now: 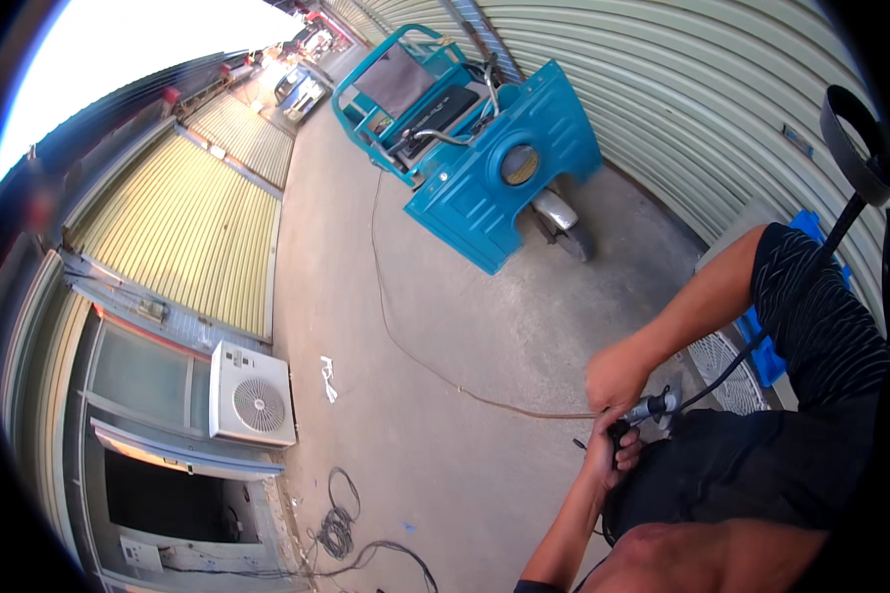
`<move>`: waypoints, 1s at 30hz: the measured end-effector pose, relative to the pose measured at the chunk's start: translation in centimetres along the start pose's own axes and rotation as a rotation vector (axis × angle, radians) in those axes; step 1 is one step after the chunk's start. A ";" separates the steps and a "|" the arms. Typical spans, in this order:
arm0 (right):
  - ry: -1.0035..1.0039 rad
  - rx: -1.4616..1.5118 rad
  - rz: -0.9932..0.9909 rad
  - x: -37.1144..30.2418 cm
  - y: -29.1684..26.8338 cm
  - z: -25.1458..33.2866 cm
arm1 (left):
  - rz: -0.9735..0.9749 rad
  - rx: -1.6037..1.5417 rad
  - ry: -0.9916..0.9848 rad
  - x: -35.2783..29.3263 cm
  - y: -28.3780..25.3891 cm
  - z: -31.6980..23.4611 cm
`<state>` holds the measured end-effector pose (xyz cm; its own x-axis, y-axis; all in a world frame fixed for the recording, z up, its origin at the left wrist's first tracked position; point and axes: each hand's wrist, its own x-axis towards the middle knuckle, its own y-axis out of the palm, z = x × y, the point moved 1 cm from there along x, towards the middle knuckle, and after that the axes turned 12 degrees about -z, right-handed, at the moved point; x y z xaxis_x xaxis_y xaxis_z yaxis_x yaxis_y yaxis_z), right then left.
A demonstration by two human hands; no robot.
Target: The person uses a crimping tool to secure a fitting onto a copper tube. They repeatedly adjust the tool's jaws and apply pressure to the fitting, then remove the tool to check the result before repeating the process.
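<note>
My left hand is wrapped round the black handle of a grey and black hand-held tool, close in front of my dark shirt. The tool's exact kind cannot be made out. Just above, my right hand is closed, its fingertips pointing down at a thin brown cable. That cable runs from my fingers to the left, then curves away over the floor toward a teal cargo tricycle. The spot where cable, fingers and tool meet is partly hidden.
A white air-conditioner unit stands at the left wall, beside a low opening. Tangled dark cable and a white scrap lie on the concrete. Ribbed shutters line the right. A white mesh grille is beside me.
</note>
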<state>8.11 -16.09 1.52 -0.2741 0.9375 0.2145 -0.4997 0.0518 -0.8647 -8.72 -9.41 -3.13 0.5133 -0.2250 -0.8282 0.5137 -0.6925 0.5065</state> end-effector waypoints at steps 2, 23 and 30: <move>-0.080 0.038 0.012 0.8 -0.2 0.3 | 0.037 0.007 -0.019 -0.7 -0.3 0.1; -0.109 0.109 -0.447 6.7 2.7 1.4 | 0.082 -0.129 0.058 -3.6 -5.4 2.4; 0.866 -0.290 0.242 1.3 -2.5 0.1 | -0.008 -0.091 0.085 5.7 1.4 -2.4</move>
<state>8.95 -14.99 4.05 0.4205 0.8573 -0.2971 -0.2532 -0.2036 -0.9458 -3.45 -10.06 -6.59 0.5633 -0.1581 -0.8110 0.5762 -0.6283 0.5227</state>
